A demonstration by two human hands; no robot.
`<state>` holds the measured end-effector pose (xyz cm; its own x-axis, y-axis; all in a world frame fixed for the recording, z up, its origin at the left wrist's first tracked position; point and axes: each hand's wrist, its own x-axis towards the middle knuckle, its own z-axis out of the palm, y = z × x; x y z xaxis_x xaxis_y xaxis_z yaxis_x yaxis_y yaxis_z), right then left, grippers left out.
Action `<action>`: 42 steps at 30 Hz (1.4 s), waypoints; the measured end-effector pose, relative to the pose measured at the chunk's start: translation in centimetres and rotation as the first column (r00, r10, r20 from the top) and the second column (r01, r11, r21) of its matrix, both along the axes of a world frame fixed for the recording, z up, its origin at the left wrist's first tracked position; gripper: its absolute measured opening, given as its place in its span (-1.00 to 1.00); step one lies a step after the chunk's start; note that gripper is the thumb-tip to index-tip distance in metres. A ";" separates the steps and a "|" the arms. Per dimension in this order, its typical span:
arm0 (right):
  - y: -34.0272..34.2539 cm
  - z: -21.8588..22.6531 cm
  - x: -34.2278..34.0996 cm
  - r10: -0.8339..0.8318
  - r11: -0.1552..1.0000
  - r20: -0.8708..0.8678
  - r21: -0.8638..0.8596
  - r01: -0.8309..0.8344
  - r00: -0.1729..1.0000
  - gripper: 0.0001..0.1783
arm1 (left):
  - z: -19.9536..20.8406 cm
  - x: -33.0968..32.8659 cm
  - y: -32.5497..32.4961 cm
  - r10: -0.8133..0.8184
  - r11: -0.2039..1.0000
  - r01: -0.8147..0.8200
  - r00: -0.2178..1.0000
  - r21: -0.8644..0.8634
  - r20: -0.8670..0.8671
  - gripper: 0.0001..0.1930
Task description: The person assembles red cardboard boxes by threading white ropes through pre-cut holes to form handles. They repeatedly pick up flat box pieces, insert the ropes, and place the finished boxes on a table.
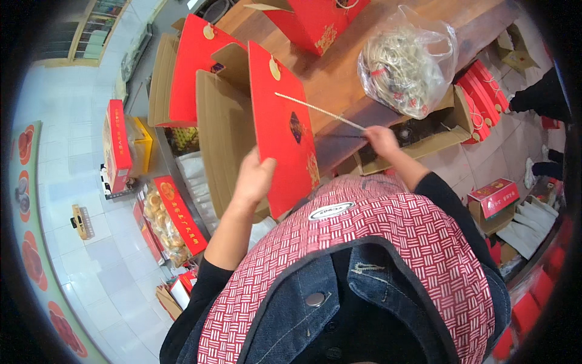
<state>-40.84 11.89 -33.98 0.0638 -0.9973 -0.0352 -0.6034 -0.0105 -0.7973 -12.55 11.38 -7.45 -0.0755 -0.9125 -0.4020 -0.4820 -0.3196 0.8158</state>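
A red cardboard gift box (pixel 279 133) with a brown inside stands in front of me, its flaps raised. Gripping the near edge of its red panel is my left hand (pixel 256 173), fingers wrapped round the board. From a hole near the panel's top, a beige cord (pixel 321 111) runs taut to the right. My right hand (pixel 382 141) pinches the cord's other end, above an open brown carton (pixel 458 124). A clear plastic bag (pixel 403 70) filled with bundled cords lies on the wooden table (pixel 339 79), just beyond my right hand.
Another open red box (pixel 197 73) stands at the left, and one more red box (pixel 315 24) at the far side. Packaged round goods (pixel 160 224) sit left of me. Several red boxes (pixel 482 100) stand on the floor at the right, near another person's dark-clothed leg (pixel 539 100).
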 end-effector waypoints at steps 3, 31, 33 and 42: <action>3.7 1.9 -6.8 -0.379 0.883 0.437 0.435 0.178 0.816 -0.82 | 0.5 -0.3 0.1 0.073 0.989 -0.060 0.993 0.132 -0.096 -0.62; -0.4 17.9 11.9 0.100 0.981 0.486 0.097 -0.167 0.868 -0.90 | 1.1 -1.4 0.3 0.256 0.944 -0.208 0.951 0.256 -0.170 -0.76; -0.6 17.8 12.1 0.095 0.982 0.481 0.097 -0.161 0.872 -0.90 | 1.3 -1.5 0.3 0.256 0.945 -0.209 0.952 0.252 -0.169 -0.76; -0.3 18.3 12.8 0.312 0.911 0.198 -0.340 -0.233 0.929 -0.90 | 1.1 -1.3 0.0 0.165 0.957 -0.132 0.980 0.257 -0.112 -0.73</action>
<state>-28.03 11.55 -15.72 0.3020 -0.8981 0.3196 -0.3299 -0.4130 -0.8489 -13.87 11.41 -6.34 -0.0138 -0.7907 -0.6120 -0.3081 -0.5789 0.7549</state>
